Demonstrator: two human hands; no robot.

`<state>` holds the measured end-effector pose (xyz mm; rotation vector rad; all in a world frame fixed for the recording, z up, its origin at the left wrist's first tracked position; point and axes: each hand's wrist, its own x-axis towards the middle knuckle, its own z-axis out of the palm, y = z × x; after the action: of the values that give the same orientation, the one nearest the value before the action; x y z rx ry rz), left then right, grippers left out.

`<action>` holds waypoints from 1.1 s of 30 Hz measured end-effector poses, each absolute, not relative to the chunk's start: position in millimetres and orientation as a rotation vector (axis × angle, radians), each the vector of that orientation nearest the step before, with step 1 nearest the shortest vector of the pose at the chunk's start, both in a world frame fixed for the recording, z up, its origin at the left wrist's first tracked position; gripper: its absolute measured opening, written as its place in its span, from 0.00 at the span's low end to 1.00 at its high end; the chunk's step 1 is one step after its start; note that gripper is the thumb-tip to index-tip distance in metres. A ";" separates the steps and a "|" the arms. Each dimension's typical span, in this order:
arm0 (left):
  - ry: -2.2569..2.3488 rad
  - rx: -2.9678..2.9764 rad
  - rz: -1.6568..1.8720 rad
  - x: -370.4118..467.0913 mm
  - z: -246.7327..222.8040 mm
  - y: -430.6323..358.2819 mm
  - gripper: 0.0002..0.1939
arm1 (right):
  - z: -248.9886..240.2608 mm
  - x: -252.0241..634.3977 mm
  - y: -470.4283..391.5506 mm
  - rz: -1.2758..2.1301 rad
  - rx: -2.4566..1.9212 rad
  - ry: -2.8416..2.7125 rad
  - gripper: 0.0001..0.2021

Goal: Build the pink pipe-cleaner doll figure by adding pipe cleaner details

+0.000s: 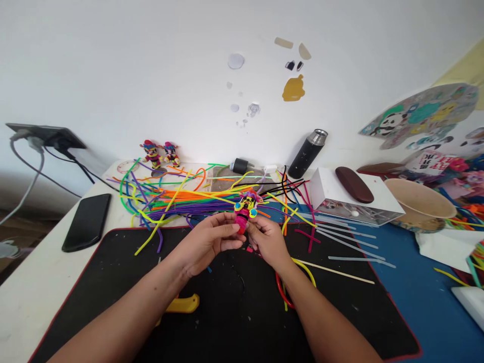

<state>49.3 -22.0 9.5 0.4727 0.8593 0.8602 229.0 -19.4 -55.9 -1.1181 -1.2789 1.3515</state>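
Note:
A small colourful figurine (242, 219), with a yellow face and a magenta body, is held upright above the black mat (212, 333). My left hand (214, 237) is closed on its lower body from the left, thumb across the front. From the right, the fingers of my right hand (267, 239) pinch its side and lower edge. Behind it lies a heap of coloured craft strips (181, 199) in orange, purple, green and yellow. Yellow-handled scissors or a similar tool (183, 304) rest by my left forearm, partly covered by it.
Two similar figurines (152, 154) stand against the wall. A black phone (86, 222) lies at the left. A dark flask (307, 154) leans near a white box (353, 194) with a brown case (354, 184) on top. Translucent sticks (350, 242) and a wooden stick (340, 272) lie at the right.

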 end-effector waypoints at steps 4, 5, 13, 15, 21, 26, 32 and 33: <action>0.884 0.480 0.859 47.0 8.2 -20.8 0.14 | -54.7 229.4 -19.7 1.344 -1.120 -1.264 0.20; 0.888 0.482 0.859 46.4 7.6 -20.4 0.15 | -54.8 229.4 -19.6 1.345 -1.121 -1.258 0.20; 0.889 0.477 0.866 46.1 0.2 -16.9 0.15 | -54.3 228.2 -19.3 1.356 -1.119 -1.244 0.20; 0.885 0.455 0.880 47.1 -0.8 -16.6 0.15 | -53.5 227.8 -19.3 1.350 -1.115 -1.239 0.20; 0.871 0.423 0.890 48.1 -0.4 -18.2 0.16 | -53.6 227.2 -19.2 1.337 -1.136 -1.246 0.20; 0.866 0.408 0.896 49.5 2.4 -19.5 0.16 | -55.7 226.3 -19.9 1.340 -1.134 -1.235 0.20; 0.867 0.376 0.906 52.6 6.4 -19.5 0.12 | -54.4 225.3 -21.1 1.317 -1.138 -1.256 0.19; 0.873 0.371 0.909 52.9 6.6 -19.5 0.11 | -53.9 224.8 -21.4 1.313 -1.134 -1.266 0.19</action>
<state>52.9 -19.5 6.6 0.3706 0.8730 0.9090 224.8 -21.4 -53.9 -1.1345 -1.2659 1.3125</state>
